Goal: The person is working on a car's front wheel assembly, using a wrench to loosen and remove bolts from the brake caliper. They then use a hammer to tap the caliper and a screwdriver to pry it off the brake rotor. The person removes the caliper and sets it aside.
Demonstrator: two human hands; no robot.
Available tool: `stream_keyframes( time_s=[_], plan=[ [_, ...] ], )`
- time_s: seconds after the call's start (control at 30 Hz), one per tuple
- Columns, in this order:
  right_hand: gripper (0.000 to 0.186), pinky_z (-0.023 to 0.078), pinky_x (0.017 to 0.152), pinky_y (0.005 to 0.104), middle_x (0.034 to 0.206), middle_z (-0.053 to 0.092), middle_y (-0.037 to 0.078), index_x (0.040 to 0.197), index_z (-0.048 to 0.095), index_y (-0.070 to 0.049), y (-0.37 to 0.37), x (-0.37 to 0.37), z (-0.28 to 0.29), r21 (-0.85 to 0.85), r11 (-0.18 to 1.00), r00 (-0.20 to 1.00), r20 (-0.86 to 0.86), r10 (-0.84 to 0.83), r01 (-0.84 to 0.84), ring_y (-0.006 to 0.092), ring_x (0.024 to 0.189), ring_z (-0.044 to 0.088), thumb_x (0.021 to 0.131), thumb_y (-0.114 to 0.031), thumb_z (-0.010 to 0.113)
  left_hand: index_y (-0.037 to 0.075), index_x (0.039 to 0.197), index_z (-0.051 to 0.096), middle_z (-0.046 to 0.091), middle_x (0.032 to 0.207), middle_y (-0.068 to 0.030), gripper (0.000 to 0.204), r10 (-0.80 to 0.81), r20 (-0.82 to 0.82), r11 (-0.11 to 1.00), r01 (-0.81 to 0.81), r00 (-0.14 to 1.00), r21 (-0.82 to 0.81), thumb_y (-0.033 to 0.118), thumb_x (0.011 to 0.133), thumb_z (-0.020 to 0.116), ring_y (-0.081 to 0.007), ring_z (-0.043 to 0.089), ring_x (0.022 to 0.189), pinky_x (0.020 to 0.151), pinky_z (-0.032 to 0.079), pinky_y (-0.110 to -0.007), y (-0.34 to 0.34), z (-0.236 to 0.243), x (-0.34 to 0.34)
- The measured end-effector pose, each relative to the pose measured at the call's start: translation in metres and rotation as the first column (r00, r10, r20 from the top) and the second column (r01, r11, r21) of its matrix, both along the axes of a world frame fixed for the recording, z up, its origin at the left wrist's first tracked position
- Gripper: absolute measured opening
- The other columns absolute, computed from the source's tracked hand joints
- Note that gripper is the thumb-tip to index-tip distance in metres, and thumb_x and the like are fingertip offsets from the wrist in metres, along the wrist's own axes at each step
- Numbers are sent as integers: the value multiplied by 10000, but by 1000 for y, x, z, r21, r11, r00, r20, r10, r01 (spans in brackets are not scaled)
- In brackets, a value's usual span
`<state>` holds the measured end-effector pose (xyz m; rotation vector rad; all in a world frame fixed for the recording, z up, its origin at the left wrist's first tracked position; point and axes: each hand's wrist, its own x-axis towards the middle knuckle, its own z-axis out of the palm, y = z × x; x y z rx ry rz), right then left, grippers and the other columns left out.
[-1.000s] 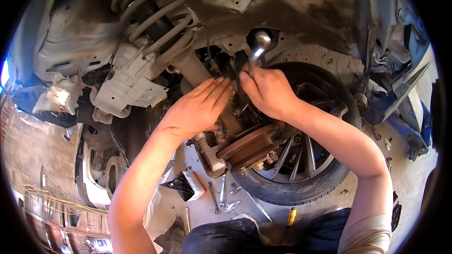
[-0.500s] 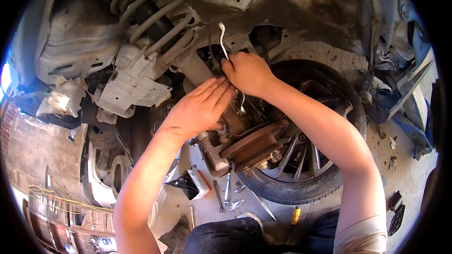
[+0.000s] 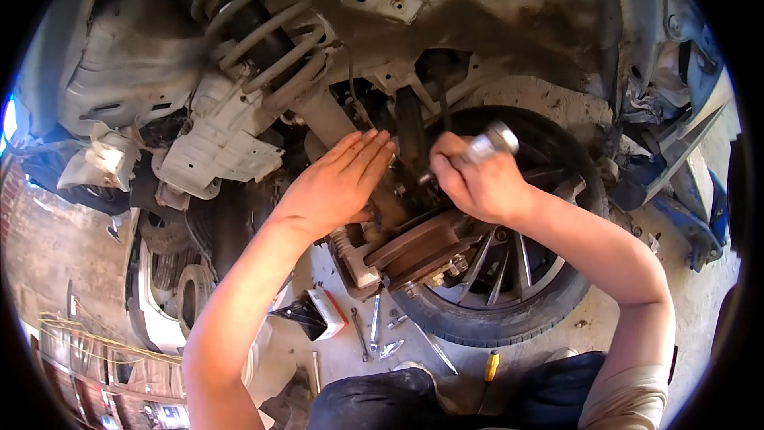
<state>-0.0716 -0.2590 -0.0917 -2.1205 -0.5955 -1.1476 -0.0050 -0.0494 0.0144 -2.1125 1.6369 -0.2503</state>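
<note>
My left hand (image 3: pixel 338 183) lies flat, fingers stretched and together, over the lower end of the suspension strut (image 3: pixel 326 115); its thumb side is by the hub. To the right of it my right hand (image 3: pixel 481 179) is closed round a shiny wrench (image 3: pixel 495 142), whose head points up toward me and is a little blurred. The wrench's other end shows by my fingers, near the knuckle, but what it touches is hidden. Below both hands sits the rusty brake disc (image 3: pixel 422 251), with a boot-covered caliper pin (image 3: pixel 348 251) at its left.
A wheel with tyre (image 3: pixel 509 326) lies on the ground to the right. Wrenches (image 3: pixel 375 322), an open box (image 3: pixel 322 314) and a yellow-handled screwdriver (image 3: pixel 492 366) lie near my knees. A coil spring (image 3: pixel 263 48) hangs above left. Body panels (image 3: pixel 509 16) overhang the work.
My right hand has moved right and down, away from my left hand, and the wrench has turned from upright to pointing toward me. My left hand stays almost in place.
</note>
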Motion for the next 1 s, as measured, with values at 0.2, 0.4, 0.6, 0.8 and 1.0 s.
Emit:
stream_keyframes(
  time_s=[0.2,0.4,0.6,0.8,1.0],
  plan=[
    [252,501,568,446,670,627,187,823,590,-9,24,39,20,257,965,980,-197,10,42,376,618,621,937,-213,496,-53,1307,444,497,1341,-186,916,-21,37,999,20,999,25,245,535,837,-286,449,1294,1129,323,-395,-3,2,1],
    [371,504,662,486,725,643,207,764,611,-3,38,72,25,241,960,922,-385,-40,142,404,709,628,954,-281,455,-53,1274,477,520,1305,-185,865,-36,19,999,36,999,12,244,544,831,-285,471,1270,1122,333,-390,-3,5,1],
    [410,505,731,495,766,657,207,775,644,0,42,90,27,187,972,883,-468,-40,143,405,774,638,954,-297,425,-49,1287,466,511,1314,-188,877,-20,23,1000,20,1000,18,258,556,840,-290,460,1281,1132,322,-397,0,2,2],
    [411,498,730,500,790,656,220,784,654,12,43,98,24,220,964,850,-527,-10,148,412,788,637,948,-293,433,-48,1293,462,511,1319,-182,878,-20,43,1000,19,999,22,262,564,840,-286,458,1285,1135,319,-395,-2,2,2],
    [119,509,552,392,701,632,106,800,575,-42,28,12,-4,27,998,997,56,58,-59,302,619,626,822,-152,615,-49,1352,397,456,1389,-181,951,7,49,999,-9,999,36,263,566,834,-283,428,1314,1142,304,-392,5,-2,1]
  ],
)
